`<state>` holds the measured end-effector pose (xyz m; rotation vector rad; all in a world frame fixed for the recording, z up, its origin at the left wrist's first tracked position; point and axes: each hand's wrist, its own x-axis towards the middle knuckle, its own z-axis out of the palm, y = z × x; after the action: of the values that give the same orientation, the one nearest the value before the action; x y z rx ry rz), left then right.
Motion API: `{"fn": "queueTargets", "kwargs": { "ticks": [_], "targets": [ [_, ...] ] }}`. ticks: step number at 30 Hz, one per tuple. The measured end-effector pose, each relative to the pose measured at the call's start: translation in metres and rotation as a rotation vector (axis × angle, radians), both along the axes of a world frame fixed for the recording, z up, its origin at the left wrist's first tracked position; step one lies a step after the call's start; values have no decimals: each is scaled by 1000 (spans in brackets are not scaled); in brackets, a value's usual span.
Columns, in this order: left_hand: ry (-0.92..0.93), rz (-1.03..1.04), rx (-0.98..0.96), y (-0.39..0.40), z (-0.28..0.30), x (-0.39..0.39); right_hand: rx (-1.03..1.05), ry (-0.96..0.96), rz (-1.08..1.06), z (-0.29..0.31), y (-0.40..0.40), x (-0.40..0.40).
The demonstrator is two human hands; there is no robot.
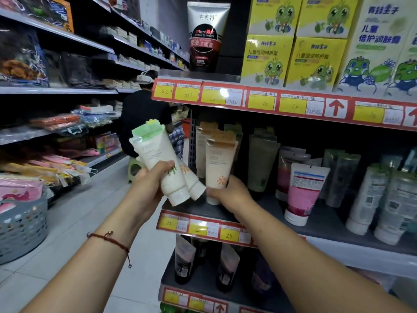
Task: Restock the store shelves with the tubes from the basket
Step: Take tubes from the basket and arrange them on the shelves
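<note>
The head view shows a shop aisle with a pale tiled floor (74,218). At frame centre the left hand (149,184) grips a bunch of white tubes (162,163), tilted. The right hand (230,193) holds an orange-marked tube (220,163) upright at the front edge of the middle shelf (320,220). A grey basket (22,224) stands at lower left.

Left hand (150,184) fingers curled gripping, right hand (230,193) apparently pinching, both forearms extended
</note>
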<state>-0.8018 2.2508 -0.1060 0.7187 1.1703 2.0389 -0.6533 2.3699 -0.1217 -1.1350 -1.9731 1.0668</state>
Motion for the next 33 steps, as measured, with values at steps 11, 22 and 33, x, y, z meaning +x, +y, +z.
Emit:
{"fn": "queueTargets", "kwargs": {
  "ticks": [11, 22, 33],
  "targets": [
    [-6, -55, 21, -9, -17, -20, 54, -21, -48, 3, 35, -63],
    [110, -210, -55, -6, -2, 7, -362, 25, 530, 22, -26, 14],
    [126, -86, -3, -14, 7, 9, 54, 50, 210, 11, -17, -16]
  ]
}}
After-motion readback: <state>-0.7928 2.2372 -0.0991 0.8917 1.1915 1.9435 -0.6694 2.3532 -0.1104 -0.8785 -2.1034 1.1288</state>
